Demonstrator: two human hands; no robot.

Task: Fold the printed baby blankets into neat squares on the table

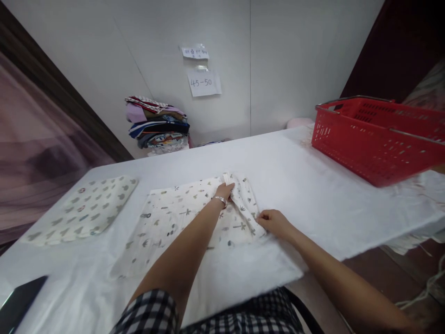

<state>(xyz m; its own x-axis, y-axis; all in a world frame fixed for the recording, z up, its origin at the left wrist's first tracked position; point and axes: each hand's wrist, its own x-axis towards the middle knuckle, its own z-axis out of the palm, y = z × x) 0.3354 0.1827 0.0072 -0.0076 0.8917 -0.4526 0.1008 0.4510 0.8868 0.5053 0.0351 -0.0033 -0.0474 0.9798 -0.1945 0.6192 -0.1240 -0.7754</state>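
A thin white cloth (181, 208) printed with small palms and animals lies spread on the table before me. Its right end is partly folded over into a narrow strip. My left hand (225, 191), with a bracelet at the wrist, is closed on the fold near the cloth's far right part. Fingers pinched, my right hand (273, 221) grips the right edge of the same cloth, nearer to me. The left forearm covers part of the print. Farther left lies a folded cream cloth (86, 208) with a grey mushroom-like pattern, touched by neither hand.
A red plastic basket (365, 144) with metal handles stands at the table's right. Folded clothes (160, 125) are stacked by the wall beneath paper signs (204, 83). A dark flat object (21, 299) lies at the near left corner. White cloth covers the table (278, 171).
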